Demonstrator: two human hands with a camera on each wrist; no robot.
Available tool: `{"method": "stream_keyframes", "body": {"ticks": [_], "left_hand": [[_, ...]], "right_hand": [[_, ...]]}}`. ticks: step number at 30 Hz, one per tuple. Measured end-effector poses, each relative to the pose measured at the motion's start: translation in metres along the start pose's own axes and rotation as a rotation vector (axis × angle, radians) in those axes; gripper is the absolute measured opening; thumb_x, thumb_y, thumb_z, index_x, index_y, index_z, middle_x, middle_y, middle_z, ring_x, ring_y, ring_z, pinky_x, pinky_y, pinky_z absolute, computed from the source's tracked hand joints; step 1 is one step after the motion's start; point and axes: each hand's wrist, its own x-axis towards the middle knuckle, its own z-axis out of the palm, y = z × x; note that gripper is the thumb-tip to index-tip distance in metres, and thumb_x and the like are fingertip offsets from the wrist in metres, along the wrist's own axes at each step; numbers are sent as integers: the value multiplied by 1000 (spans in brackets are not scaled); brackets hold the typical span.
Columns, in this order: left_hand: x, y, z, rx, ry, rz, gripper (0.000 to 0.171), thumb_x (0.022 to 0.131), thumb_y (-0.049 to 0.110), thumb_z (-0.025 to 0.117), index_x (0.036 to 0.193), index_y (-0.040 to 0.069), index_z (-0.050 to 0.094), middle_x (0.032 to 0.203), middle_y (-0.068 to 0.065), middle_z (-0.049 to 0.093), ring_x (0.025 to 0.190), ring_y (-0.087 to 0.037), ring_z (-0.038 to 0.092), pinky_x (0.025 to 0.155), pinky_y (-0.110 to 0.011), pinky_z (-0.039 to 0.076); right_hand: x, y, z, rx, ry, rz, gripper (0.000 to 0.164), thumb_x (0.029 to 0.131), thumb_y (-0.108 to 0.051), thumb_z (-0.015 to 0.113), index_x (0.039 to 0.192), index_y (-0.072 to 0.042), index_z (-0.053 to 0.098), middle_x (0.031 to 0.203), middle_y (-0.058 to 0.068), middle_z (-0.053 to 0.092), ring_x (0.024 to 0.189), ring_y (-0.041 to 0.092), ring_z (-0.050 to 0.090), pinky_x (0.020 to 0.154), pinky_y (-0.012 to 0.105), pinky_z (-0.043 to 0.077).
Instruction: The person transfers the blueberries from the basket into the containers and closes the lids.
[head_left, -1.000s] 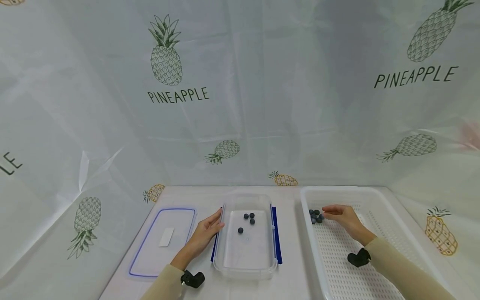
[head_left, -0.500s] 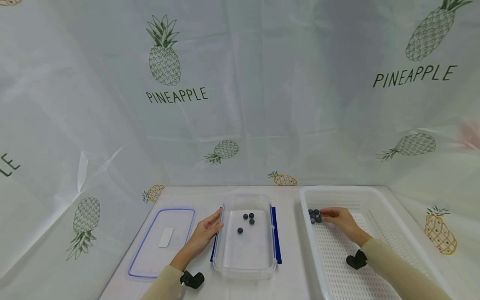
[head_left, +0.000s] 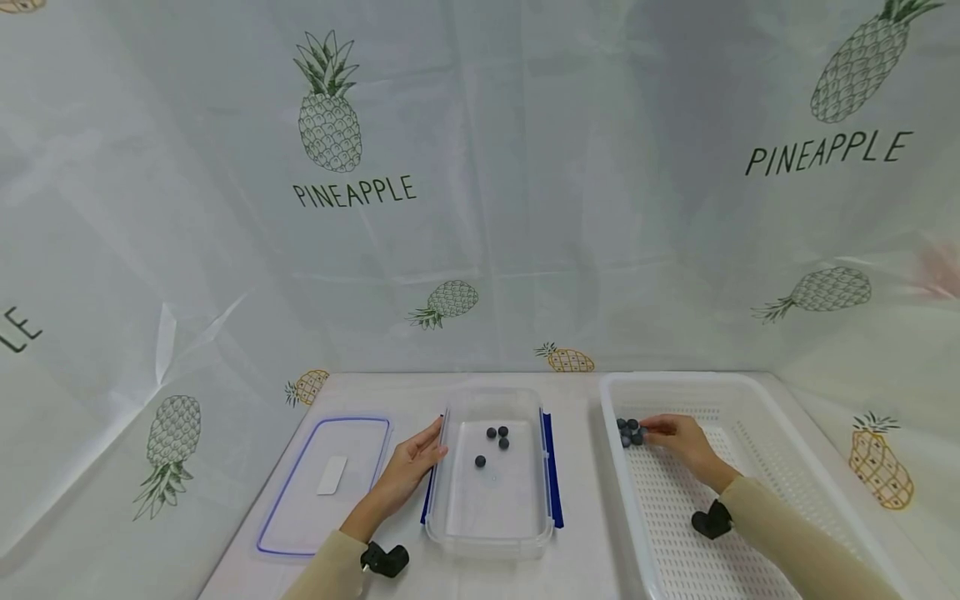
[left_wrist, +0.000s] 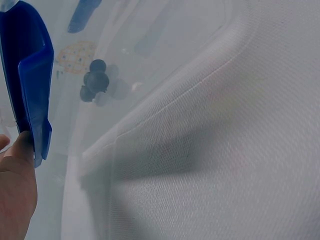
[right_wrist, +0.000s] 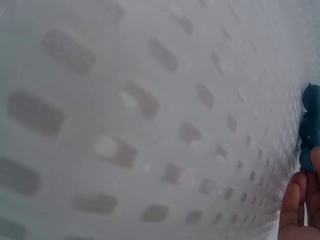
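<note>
A clear plastic food container with blue side latches stands in the middle of the table, with several blueberries on its floor. My left hand holds its left side, and in the left wrist view the fingertips meet the blue latch. To the right, my right hand reaches into a white perforated basket. Its fingertips pinch a blueberry at the edge of a cluster of blueberries by the basket's left wall. The fingers partly cover that berry.
Left of the container lies a clear lid with a blue seal, and a white label shows on it. A pineapple-printed sheet hangs behind the white table.
My right hand has shifted slightly left, its fingertips closing in on a blueberry at the cluster's edge. The left hand and the container stay in place.
</note>
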Motion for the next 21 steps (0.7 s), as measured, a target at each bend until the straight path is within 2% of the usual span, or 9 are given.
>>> {"method": "stream_keyframes", "body": {"ticks": [4, 8, 15, 21], "left_hand": [[0, 1, 0, -9, -8, 6, 62, 95, 14, 51, 145, 0, 18, 151, -12, 14, 136, -25, 19, 100, -16, 31], [0, 1, 0, -9, -15, 9, 62, 95, 14, 51, 145, -1, 16, 151, -13, 13, 136, -26, 18, 100, -16, 31], [1, 1, -1, -4, -21, 12, 62, 95, 15, 51, 145, -1, 16, 151, -13, 13, 136, -26, 18, 100, -16, 30], [1, 0, -1, -15, -18, 14, 64, 95, 16, 52, 145, -1, 17, 151, -13, 13, 136, -27, 17, 100, -17, 30]], "right_hand": [[0, -5, -1, -78, 17, 24, 27, 83, -9, 67, 106, 6, 64, 103, 20, 65, 90, 25, 62, 76, 31, 53], [0, -6, -4, -96, 22, 44, 28, 84, -11, 66, 107, 4, 65, 107, 20, 63, 96, 32, 61, 78, 40, 53], [-2, -11, -7, -58, 14, 31, 29, 84, -10, 65, 108, 6, 63, 108, 22, 62, 95, 32, 61, 75, 33, 53], [-6, -17, -10, -65, 11, 19, 33, 85, -15, 66, 111, 6, 62, 109, 22, 62, 98, 35, 59, 79, 42, 52]]}}
